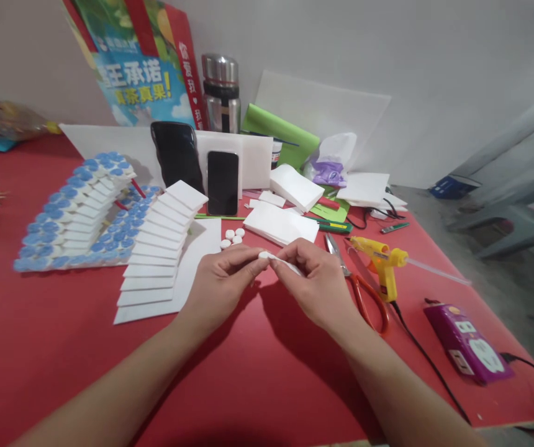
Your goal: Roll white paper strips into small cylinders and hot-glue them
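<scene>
1. The red surface [257,385] spreads to both sides of the hands; its right edge slants away past the right hand [317,282].
2. Beyond the hands a pale wall [434,74] rises behind the surface, and far to their right lies a grey floor [416,194].
3. A white strip [290,266] is held between the 2 hands, above the surface. The left hand [223,276] pinches its small rolled end at the fingertips; the right hand's thumb and fingers are closed on its flat length.
4. The strip's long axis runs crosswise, from the left fingertips to the right hand, slanting slightly toward the person on the right. The rolled end points left, the flat tail right.
5. Just beyond the left hand sits a cluster of white rolls [230,238]. Left of that hand stands a white stepped piece [155,251], and farther left a blue-and-white structure [57,226].
6. Just beyond the right hand lies stacked white paper [280,222].
7. Right of the right hand are scissors [359,292] with orange handles, a yellow glue gun [385,264] and, farther out, a purple box [467,341].
</scene>
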`<state>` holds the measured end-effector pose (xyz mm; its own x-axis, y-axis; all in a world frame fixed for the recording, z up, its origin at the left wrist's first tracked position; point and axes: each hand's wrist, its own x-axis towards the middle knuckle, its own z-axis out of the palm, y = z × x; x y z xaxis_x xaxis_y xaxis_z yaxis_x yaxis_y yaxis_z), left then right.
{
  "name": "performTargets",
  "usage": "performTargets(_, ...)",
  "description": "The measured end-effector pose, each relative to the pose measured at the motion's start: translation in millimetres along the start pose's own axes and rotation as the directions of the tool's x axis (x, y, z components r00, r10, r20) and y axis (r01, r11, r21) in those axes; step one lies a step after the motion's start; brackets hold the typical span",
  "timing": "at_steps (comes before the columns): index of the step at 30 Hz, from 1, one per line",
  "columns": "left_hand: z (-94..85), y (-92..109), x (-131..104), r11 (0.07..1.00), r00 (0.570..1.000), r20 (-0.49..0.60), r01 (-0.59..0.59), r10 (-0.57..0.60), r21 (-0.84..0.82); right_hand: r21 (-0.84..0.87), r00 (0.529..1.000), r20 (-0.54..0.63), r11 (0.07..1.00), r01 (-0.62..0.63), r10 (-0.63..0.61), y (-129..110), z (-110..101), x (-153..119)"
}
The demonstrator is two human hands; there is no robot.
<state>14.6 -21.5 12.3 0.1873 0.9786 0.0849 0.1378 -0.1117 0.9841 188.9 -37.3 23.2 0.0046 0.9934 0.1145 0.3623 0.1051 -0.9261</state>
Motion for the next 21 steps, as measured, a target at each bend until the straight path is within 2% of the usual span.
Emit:
performTargets(2, -2.4, -1, 2, 0.999, 1.0, -0.002, -0.026, 0.026, 0.032, 0.127, 0.991, 0.111, 0.987, -0.096, 0.082, 1, -3, 2)
performTargets(5, -6.1, -2, 4, 0.993, 0.996, 0.02, -0.087, 0.086, 0.074, 0.335, 0.949, 0.26, 0.905, -0.261, 0.177, 3, -7, 6)
performTargets(8, -7.5, -4, 6, 0.986, 0.991, 0.053, -0.128, 0.123, 0.107, 0.431, 0.933, 0.302, 0.845, -0.316, 0.195, 6, -7, 8)
performTargets(11, -7.3, -5, 6, 0.985, 0.989, 0.064, -0.139, 0.133, 0.106, 0.436, 0.937, 0.279, 0.842, -0.318, 0.209, 6, -5, 7)
performTargets(14, -5.4, -3, 4, 0.99, 0.992, 0.052, -0.118, 0.115, 0.077, 0.381, 0.952, 0.208, 0.877, -0.291, 0.226, 3, -2, 6)
performTargets(16, -3.2, -2, 2, 0.994, 0.995, 0.041, -0.095, 0.092, 0.058, 0.309, 0.973, 0.126, 0.924, -0.224, 0.193, 1, 0, 3)
performTargets(19, -0.8, 0, 1, 0.999, 0.999, 0.016, -0.052, 0.051, 0.016, 0.097, 0.999, -0.029, 0.995, -0.033, 0.036, -1, 2, -1)
performTargets(21, -1.2, 0, 1, 0.999, 0.999, 0.002, -0.032, 0.032, -0.017, -0.011, 0.996, -0.051, 0.997, 0.075, -0.076, -2, 2, -4)
